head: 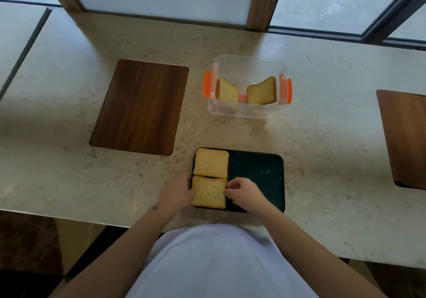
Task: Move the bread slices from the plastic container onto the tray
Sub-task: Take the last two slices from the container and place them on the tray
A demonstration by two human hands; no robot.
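**Legible markings: none found**

Inspected for text, labels, brands, numbers and signs. None can be read. The plastic container [247, 85] carries no visible label or print (its clear walls and orange clips are plain). The tray [255, 175] bears no marking, only pale specks. The surface [69, 171] and its wooden panels [140, 107] show no lettering.

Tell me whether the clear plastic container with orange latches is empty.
Not empty. The clear plastic container with orange latches has no lid on and holds two bread slices leaning against opposite walls.
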